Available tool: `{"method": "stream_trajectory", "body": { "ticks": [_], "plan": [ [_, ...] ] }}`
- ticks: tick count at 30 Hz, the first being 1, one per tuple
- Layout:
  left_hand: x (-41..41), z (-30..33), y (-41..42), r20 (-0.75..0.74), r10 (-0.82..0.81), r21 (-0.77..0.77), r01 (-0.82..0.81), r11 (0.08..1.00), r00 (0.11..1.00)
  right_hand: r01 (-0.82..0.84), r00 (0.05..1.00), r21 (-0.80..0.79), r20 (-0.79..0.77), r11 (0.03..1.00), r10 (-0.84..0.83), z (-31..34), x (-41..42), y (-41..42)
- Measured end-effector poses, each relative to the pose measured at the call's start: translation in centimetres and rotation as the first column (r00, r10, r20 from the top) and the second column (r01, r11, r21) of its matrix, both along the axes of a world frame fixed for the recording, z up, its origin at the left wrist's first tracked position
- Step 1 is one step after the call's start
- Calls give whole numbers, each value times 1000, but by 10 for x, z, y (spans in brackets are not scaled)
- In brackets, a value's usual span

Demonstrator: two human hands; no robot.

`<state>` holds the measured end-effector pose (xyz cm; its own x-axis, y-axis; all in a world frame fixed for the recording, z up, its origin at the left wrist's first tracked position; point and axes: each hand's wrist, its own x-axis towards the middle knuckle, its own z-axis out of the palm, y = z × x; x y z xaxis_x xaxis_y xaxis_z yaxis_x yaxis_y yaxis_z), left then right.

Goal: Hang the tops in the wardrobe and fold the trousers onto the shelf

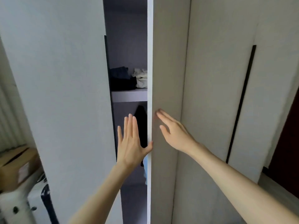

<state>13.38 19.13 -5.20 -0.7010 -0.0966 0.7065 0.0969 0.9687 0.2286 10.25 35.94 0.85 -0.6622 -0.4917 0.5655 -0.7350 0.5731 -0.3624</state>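
Two pale wardrobe doors stand ajar with a narrow gap between them. My left hand [130,141] is held flat with straight fingers in front of the gap, its thumb touching the white edge of the right door [168,62]. My right hand [174,131] lies flat on the face of that right door, fingers straight. Through the gap a shelf [129,95] carries folded dark trousers [123,79] and a crumpled pale garment [141,77]. Below the shelf a dark top [141,120] hangs, mostly hidden. The left door [64,94] fills the left of the view.
Further wardrobe doors with a long black handle strip [241,102] stand at the right. A cardboard box [17,167] and a white appliance [24,206] sit low at the left, beside the left door. A dark opening [286,143] lies at the far right.
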Motion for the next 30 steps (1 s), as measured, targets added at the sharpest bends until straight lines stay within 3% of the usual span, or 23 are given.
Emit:
{"method": "stream_trajectory", "body": {
  "ticks": [6,13,17,24,30],
  "plan": [
    [-36,-6,-92,44,151,19,-152,988,988,139,982,229,-154,963,-105,-16,-52,-81],
    [-110,3,-179,39,226,-84,-223,971,973,303,926,323,-324,897,-196,-28,-125,-157],
    [-144,10,-205,38,237,-129,-230,965,971,384,883,313,-400,868,-246,-29,-155,-183],
    [-186,26,-222,-91,162,-257,-180,950,983,478,778,188,-544,858,-314,-39,-202,-212],
    [-211,19,-232,-140,199,-294,-232,927,970,436,695,105,-670,894,-261,-42,-224,-212]
  ]
}}
